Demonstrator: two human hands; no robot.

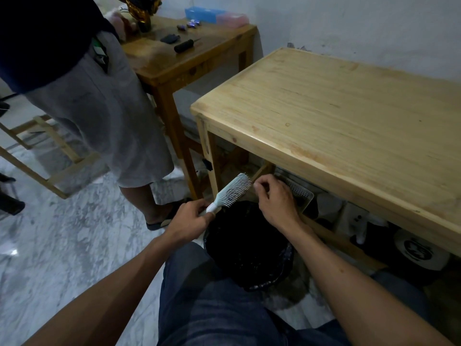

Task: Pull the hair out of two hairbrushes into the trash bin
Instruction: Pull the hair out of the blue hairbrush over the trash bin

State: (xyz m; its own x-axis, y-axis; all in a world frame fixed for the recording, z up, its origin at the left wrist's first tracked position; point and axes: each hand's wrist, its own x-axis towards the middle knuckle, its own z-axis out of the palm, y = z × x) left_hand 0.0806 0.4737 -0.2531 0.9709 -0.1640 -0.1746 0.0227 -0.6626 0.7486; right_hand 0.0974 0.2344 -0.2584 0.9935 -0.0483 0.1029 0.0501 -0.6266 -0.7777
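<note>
left hand (190, 219) is gripping the brush (230, 193) handle over the bin (245, 245) | right hand (275, 199) fingers are curled by the bristles, maybe pinching hair

The hairbrush (230, 193) is above the trash bin (249, 248); the table (349, 136) stands behind the bin, to its right.

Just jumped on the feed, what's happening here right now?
A seated person is cleaning a hairbrush over a black-lined trash bin on the floor. The left hand grips the brush by its handle, bristles up, with dark hair still caught in them. The right hand is at the brush's head, fingers pinched together. Another person stands beside them. A second brush isn't visible.
</note>
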